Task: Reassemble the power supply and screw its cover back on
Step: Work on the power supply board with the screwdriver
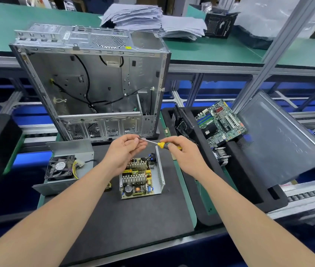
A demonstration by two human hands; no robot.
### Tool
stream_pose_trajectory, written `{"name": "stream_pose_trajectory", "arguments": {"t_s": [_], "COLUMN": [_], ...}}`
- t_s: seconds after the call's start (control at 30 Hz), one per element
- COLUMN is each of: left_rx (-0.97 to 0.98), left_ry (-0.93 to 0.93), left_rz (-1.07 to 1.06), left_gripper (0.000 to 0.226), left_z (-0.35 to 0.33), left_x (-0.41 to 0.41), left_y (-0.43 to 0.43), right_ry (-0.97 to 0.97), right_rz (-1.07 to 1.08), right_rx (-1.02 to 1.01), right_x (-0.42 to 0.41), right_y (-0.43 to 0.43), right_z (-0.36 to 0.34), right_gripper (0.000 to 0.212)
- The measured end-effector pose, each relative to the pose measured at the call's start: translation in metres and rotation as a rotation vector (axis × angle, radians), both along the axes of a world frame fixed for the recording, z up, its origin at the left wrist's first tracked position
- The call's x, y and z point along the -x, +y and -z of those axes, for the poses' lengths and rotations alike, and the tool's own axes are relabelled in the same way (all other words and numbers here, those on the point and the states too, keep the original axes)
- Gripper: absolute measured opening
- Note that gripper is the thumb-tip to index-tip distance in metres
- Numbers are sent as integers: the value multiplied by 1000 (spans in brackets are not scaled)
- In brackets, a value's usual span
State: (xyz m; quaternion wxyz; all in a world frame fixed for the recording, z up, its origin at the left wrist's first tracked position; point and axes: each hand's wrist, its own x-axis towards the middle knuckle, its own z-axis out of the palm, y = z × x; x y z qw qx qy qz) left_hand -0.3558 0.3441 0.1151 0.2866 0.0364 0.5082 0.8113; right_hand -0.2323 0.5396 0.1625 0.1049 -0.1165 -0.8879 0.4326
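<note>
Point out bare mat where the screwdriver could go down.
Widest: near part of the black mat, in front of the open power supply and fan cover. Narrower strip right of the supply, to the mat's edge. Crowded: between cover and supply, where cables lie, and behind, by the PC case.

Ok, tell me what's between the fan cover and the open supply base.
Between cover and base: the left forearm spans the gap from above, and yellow wires lie on the mat by the base. Nothing else.

I see the power supply point(160, 174) open, circuit board point(137, 183) exposed; its grey cover point(70, 149) (1 fan point(60, 167) inside) lies to its left.
</note>
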Motion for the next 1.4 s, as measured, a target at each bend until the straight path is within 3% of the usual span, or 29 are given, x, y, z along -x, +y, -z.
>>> {"name": "stream_pose_trajectory", "arguments": {"t_s": [0.7, 0.9, 1.07, 1.27, 1.33, 1.4], "left_rx": [5, -25, -77, -101, 46, 340], "left_ry": [-76, -90, -199, -260, -142, 151], "left_rz": [42, 53, 32, 19, 1, -31], "left_gripper": [18, 21, 23, 36, 37, 31], "left_z": [-3, -3, -4, -5, -5, -2], "left_x": [11, 14, 14, 13, 13, 12], "left_y": [3, 1, 1, 0, -3, -7], "right_ry": [128, 8, -33, -34, -30, -31], "right_rz": [-130, 22, 57, 97, 111, 125], "right_rx": [-251, 6, 245, 373, 396, 421], "right_x": [-1, 1, -1, -2, -3, -4], "right_y": [0, -3, -10, -16, -16, -15], "right_z": [-4, -4, 0, 6, 7, 10], "right_gripper": [30, 20, 25, 28, 29, 29]}}
